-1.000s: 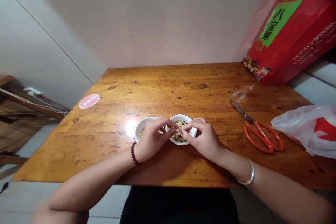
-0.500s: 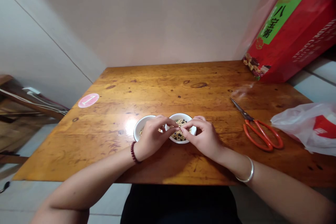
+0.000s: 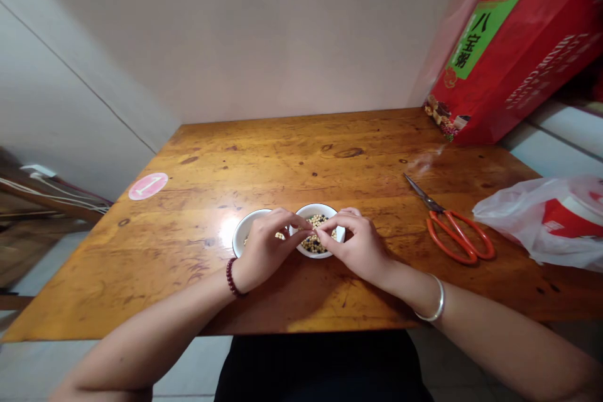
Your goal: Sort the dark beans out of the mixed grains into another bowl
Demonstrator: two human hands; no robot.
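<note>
Two small white bowls with dark rims stand side by side near the table's front edge. Pale yellow and dark beans [image 3: 315, 245] lie in the right bowl [image 3: 313, 209]. The left bowl [image 3: 244, 229] holds pale beans, largely covered by my left hand [image 3: 261, 244]. Over the right bowl, that hand's thumb and forefinger are pinched together. My right hand [image 3: 358, 246] pinches from the other side, its fingertips meeting those of the left. Whatever is between the fingertips is too small to make out.
Orange-handled scissors [image 3: 459, 235] lie to the right, blades pointing away. Beyond them is a translucent plastic bag [image 3: 513, 207] around a red and white container. A red and green carton [image 3: 499, 63] stands at the back right. A pink round sticker [image 3: 147, 186] marks the table's left side.
The view has shifted slightly, so the table's contents appear a little further left. Both hands keep their pinch over the right bowl, with hardly any visible movement.
</note>
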